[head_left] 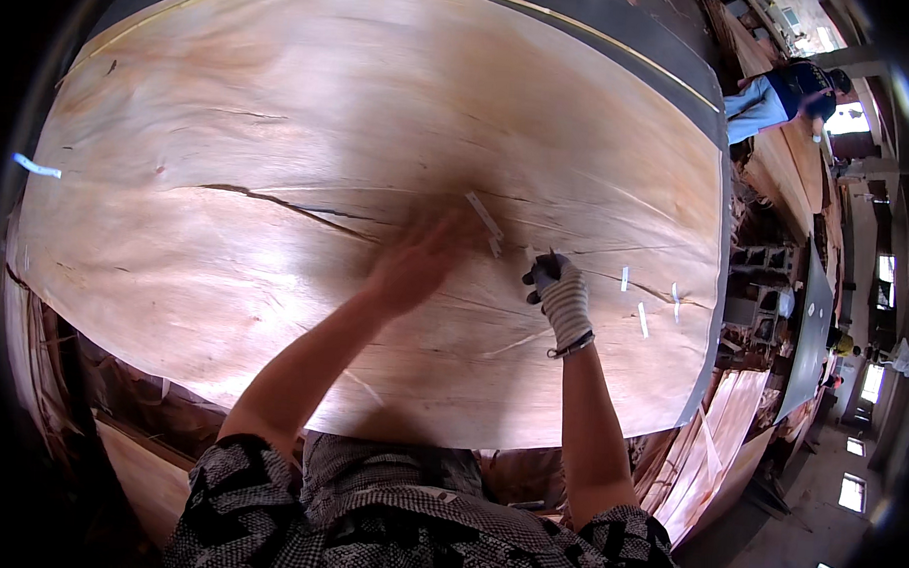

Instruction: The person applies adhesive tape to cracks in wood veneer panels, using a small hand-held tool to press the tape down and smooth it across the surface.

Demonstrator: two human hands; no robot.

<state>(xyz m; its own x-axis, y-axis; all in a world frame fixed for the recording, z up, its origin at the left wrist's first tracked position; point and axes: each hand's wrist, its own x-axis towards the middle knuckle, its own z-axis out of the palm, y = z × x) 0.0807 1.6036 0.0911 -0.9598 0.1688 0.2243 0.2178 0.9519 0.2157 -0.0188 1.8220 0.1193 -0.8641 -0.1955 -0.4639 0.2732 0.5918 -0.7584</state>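
Note:
A large sheet of pale wood veneer (310, 129) spreads before me, split by long dark cracks, one of them a gap left of centre. My left hand (415, 268) is bare and slightly blurred, its fingers stretched out low over the middle of the sheet. A white strip of tape (484, 215) lies across a crack just beyond its fingertips. To the right, my right hand (557, 283) wears a striped grey glove with dark fingertips. Its fingers are curled together, with a small whitish bit at their tips that I cannot identify.
More short tape strips (643, 320) are on the sheet's right part. A dark board (623, 60) shows beyond the far edge, and a bluish tape piece (38, 166) sticks out at the left. Veneer stacks (725, 424) stand right. A person (781, 100) is at the far right.

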